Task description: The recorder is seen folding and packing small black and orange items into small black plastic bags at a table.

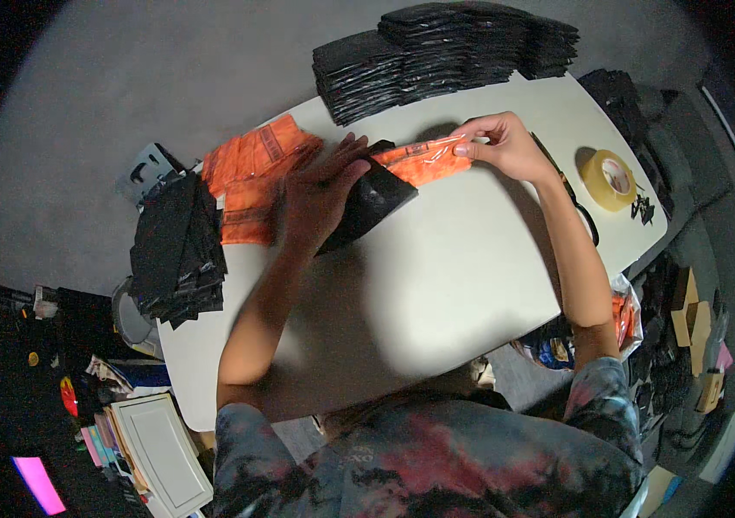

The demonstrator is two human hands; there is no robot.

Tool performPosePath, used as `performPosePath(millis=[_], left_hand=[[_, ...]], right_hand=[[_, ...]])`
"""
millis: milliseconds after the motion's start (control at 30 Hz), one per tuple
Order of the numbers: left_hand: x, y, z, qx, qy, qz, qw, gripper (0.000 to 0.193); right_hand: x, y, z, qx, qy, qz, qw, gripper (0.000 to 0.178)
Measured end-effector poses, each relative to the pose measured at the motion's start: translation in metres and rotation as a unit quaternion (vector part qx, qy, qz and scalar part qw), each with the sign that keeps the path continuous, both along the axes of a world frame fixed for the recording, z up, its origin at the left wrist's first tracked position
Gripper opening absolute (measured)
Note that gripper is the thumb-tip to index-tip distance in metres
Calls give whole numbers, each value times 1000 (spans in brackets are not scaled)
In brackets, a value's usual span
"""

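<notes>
Between the thumb and fingers of my right hand [510, 148] is the right end of a shiny orange plastic packet [423, 161] with a dark band along it. Its left end meets a black folded bag-like piece [378, 205] over the white table [462, 268]; whether it goes inside or lies against it, I cannot tell. My left hand [320, 198] is at the left side of that black piece, fingers stretched out and slightly blurred. Just left of this hand lies a pile of similar orange packets [251, 168], partly covered by it.
Tall stacks of black folded pieces [445, 60] stand along the far edge. Another black pile [177, 246] overhangs the left edge. At right are a tape roll [611, 180] and small black bits [643, 210]. A grey sofa [704, 207] stands beyond the right edge.
</notes>
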State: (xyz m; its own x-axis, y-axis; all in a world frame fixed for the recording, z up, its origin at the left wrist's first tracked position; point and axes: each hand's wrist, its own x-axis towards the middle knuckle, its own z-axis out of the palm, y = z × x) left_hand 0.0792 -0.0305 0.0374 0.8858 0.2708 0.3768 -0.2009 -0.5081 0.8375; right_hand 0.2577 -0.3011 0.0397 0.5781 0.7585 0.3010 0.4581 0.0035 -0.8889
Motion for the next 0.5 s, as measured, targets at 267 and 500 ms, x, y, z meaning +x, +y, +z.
performPosePath(millis=[267,500], left_hand=[[-3,-4,5,161,-44,-52,985,24],[2,-8,7,89,-29,-48,994,23]], right_hand=[[-20,14,-1,-35,55,12,998,22],[-47,33,-3,64,-128,4,990,23]])
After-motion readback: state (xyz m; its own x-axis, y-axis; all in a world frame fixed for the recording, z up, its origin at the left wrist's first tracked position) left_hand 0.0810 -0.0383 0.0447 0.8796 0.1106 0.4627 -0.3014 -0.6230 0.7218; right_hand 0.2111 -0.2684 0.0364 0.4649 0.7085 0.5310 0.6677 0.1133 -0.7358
